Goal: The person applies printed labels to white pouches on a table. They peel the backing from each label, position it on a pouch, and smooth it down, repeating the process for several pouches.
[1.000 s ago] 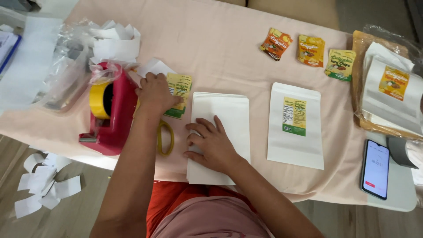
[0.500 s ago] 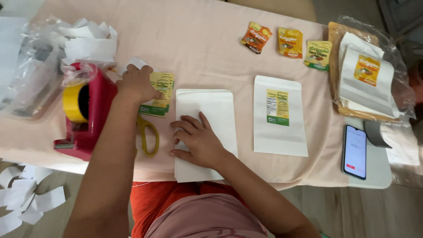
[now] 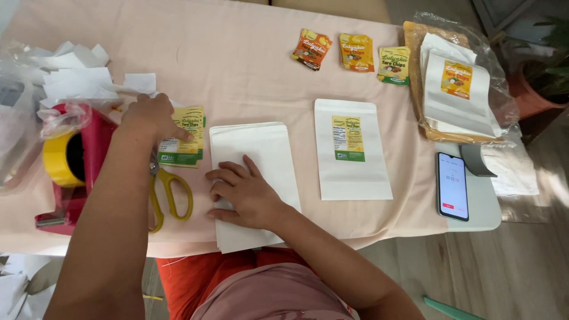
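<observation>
At far left: a red tape dispenser (image 3: 80,172) with a yellow roll is seen, white paper scraps (image 3: 77,80) beyond it.
Left hand (image 3: 151,118): laid on a stack of yellow-green labels (image 3: 184,142), fingertips pressed down; whether a label is pinched cannot be told.
Scissors (image 3: 166,195): placed near the labels, yellow-handled.
Right hand (image 3: 243,192): spread flat, nothing gripped, on the stack of white pouches (image 3: 255,148).
Right of centre: one labelled pouch (image 3: 351,148) is laid flat.
Far right: a phone (image 3: 453,186) is seen.

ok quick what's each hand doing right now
Left hand: fingers curled on the stack of green and yellow labels; a firm grip cannot be told.
Right hand: open, flat on the stack of white pouches, holding nothing.
</observation>
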